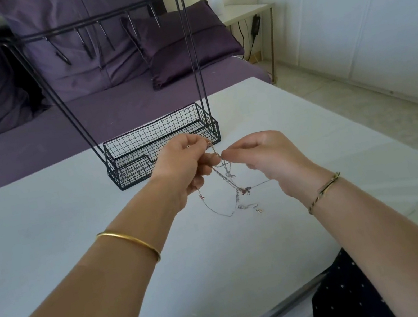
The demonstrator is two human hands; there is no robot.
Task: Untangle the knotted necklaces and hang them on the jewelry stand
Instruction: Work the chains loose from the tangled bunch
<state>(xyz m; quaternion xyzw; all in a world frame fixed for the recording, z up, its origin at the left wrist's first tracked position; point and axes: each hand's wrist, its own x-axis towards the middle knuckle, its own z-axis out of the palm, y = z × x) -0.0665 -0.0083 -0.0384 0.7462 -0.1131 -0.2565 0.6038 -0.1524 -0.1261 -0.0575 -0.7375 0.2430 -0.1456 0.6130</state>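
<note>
A tangle of thin silver necklaces (230,182) hangs between my hands above the white table (47,228), its lower loops and small clasps trailing onto the surface. My left hand (184,165) pinches the chains near their top. My right hand (261,160) pinches a strand just beside it, fingertips almost touching the left ones. Behind my hands stands the black wire jewelry stand (95,24), with a top bar carrying several bare hooks and a mesh basket base (160,141) with nothing in it.
A purple sofa with cushions (182,43) lies behind the table. At the back right stands a small side table (246,12) with a white lamp base and a hanging cable. The table's right edge drops to a tiled floor (361,109).
</note>
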